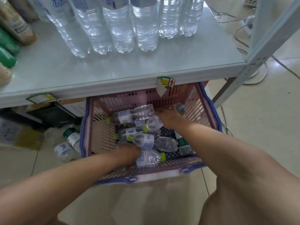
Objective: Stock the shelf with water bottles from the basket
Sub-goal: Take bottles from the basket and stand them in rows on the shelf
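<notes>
Both hands reach into the basket (209, 109): left hand (129, 154) at its near wall beside a water bottle (150, 158), right hand (168, 118) near its far wall (fingers blurred; grip cannot be told). Stocked bottles (120, 30) stand on the shelf (48, 70) above the basket.

Shelf (113, 69), upright water bottles (120, 30), floor (259, 114), basket (162, 174)

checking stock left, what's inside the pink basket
Small water bottles with yellow-green caps lie piled in the basket, plus one green-labelled bottle. The left hand and right hand cover whatever lies under them.
</notes>
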The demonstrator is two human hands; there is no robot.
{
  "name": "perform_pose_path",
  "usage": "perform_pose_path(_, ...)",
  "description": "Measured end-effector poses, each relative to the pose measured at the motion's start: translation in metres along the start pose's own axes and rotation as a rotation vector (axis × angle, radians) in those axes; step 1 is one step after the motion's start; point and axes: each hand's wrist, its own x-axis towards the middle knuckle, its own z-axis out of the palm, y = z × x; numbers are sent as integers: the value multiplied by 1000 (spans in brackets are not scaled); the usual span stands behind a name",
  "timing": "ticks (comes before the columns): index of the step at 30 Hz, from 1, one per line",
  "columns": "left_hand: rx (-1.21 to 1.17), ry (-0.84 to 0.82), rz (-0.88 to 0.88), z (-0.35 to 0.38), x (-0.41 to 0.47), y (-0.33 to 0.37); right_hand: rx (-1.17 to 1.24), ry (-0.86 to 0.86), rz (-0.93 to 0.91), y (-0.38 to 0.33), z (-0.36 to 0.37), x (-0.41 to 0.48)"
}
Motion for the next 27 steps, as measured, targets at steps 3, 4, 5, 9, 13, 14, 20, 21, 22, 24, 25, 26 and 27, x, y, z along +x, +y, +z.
perform_pose_path(3, -100, 83, 48, 4, 1, -6, -43, 52, 50, -5, 5, 7)
perform_pose_path(4, -148, 81, 49, 0, -2, -9, -42, 48, 41, -7, 2, 5)
perform_pose_path(5, -211, 89, 63, 3, -1, -14, -31, 16, 27, -7, -3, 3)
perform_pose_path(9, -364, 137, 78, 7, -7, -20, 133, -46, -41, 1, -25, -12)
perform_pose_path(13, -463, 231, 144, -28, -41, -28, 317, -152, -137, 14, -69, -41)
perform_pose_path(14, -528, 245, 165, -40, -52, -32, 347, -150, -152, 18, -80, -50)
perform_pose_path(20, -715, 285, 258, -92, -120, -70, 466, 13, -158, 38, -126, -90)
perform_pose_path(21, -752, 299, 269, -96, -129, -74, 518, 28, -156, 43, -131, -96)
perform_pose_path(22, -786, 312, 279, -97, -136, -78, 567, 52, -167, 47, -137, -106)
perform_pose_path(24, -813, 343, 281, -95, -141, -84, 665, 98, -218, 54, -148, -122)
perform_pose_path(25, -816, 358, 289, -94, -142, -85, 728, 102, -257, 57, -153, -127)
perform_pose_path(26, -810, 370, 296, -94, -141, -86, 786, 100, -294, 59, -158, -134)
perform_pose_path(27, -804, 385, 302, -94, -141, -86, 834, 116, -327, 60, -164, -139)
